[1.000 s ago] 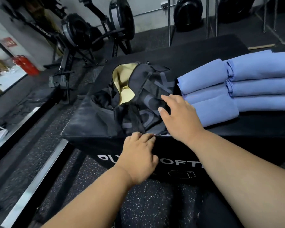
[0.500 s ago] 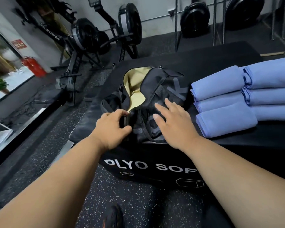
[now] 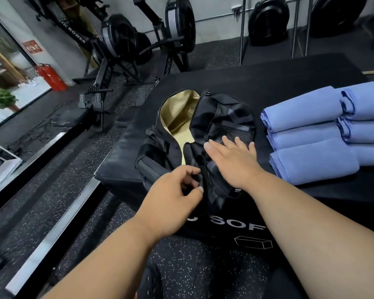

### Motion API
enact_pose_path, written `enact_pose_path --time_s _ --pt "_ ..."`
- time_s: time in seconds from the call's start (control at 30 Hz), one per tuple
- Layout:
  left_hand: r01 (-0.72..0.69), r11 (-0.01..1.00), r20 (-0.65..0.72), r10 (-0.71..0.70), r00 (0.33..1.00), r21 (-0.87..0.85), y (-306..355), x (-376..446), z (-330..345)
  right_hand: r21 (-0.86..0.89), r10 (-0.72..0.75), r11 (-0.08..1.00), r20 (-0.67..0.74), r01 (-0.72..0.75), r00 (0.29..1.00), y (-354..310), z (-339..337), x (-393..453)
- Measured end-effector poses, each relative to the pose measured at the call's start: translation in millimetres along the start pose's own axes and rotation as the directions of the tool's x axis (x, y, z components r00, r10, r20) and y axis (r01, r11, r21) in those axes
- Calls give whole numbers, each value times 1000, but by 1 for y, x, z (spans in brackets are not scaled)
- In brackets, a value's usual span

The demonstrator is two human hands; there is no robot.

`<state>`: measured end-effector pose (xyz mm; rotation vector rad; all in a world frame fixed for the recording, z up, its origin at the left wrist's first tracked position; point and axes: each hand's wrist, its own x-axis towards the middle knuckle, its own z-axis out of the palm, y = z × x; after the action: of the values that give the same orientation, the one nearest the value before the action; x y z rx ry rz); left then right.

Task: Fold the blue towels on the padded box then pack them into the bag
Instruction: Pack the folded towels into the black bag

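Note:
A black bag (image 3: 222,117) with a yellow lining lies open on the black padded box (image 3: 279,83). My left hand (image 3: 173,199) pinches a black strap or edge at the bag's near end. My right hand (image 3: 235,160) lies flat with straight fingers on the bag's right flap. Several folded blue towels (image 3: 311,134) are stacked in two rows on the box, just to the right of the bag and apart from both hands.
Rowing machines (image 3: 121,46) stand on the speckled rubber floor beyond the box at the left. A red fire extinguisher (image 3: 50,76) stands by the window. Metal rack posts (image 3: 242,29) rise behind the box. A metal floor strip (image 3: 52,234) runs at the left.
My left hand came up from the box's front edge to the bag's near end and now pinches its edge. My right hand slid further onto the bag's flap. The view moved closer.

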<state>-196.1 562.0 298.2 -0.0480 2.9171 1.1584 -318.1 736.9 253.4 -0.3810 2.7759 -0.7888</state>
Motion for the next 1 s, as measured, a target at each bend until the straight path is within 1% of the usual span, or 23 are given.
enact_pose_path --time_s 0.03,0.07,0.1,0.13,0.17,0.2,0.23,0.27,0.3,0.37,0.43,0.5,0.57,0.63,0.7,0.8,1.0 --pt "11 1000 -38 -12 999 -8 -1 4 -4 -6 0 1000 -31 0 1000 -1 0 -2" --pt "26 999 -87 -24 996 23 -4 11 -9 -16 -14 1000 -84 13 996 -2 0 -4" --pt "41 994 -126 -29 992 100 -8 19 -15 -27 -53 998 -151 49 987 -5 -1 -8" --pt "57 974 -133 -28 991 221 -13 28 -19 -29 -113 994 -211 109 971 -10 -1 -12" --pt "72 930 -96 -40 995 361 -18 36 -23 -19 -186 982 -239 187 953 -15 -1 -17" --pt "85 865 -32 -79 996 495 -22 41 -25 9 -255 964 -229 264 939 -20 1 -21" --pt "92 797 23 -132 991 597 -27 45 -26 47 -309 946 -182 322 933 -24 3 -25" --pt "96 747 60 -179 982 658 -30 46 -27 77 -343 933 -109 352 933 -26 6 -27" --pt "102 718 76 -211 974 689 -33 46 -28 84 -352 932 -21 352 936 -25 10 -27" --pt "120 692 75 -245 967 712 -38 43 -32 28 -308 951 142 307 941 -21 17 -22" --pt "148 663 59 -279 959 734 -43 42 -36 -16 -259 963 203 267 944 -19 21 -16" --pt "185 646 44 -322 946 741 -50 42 -40 -20 -244 967 217 254 945 -21 20 -12" --pt "228 664 39 -361 932 712 -55 46 -43 -8 -247 967 225 255 942 -23 18 -12" --pt "224 665 55 -371 927 712 -56 52 -42 6 -250 967 237 256 939 -25 19 -11" --pt "205 659 68 -364 929 724 -54 60 -39 19 -254 966 244 257 936 -27 22 -11" --pt "226 678 3 -319 948 699 -55 77 -38 19 -253 966 256 256 933 -28 26 -10" --pt "265 709 -76 -287 955 654 -64 93 -36 32 -246 969 264 246 933 -26 25 -7"
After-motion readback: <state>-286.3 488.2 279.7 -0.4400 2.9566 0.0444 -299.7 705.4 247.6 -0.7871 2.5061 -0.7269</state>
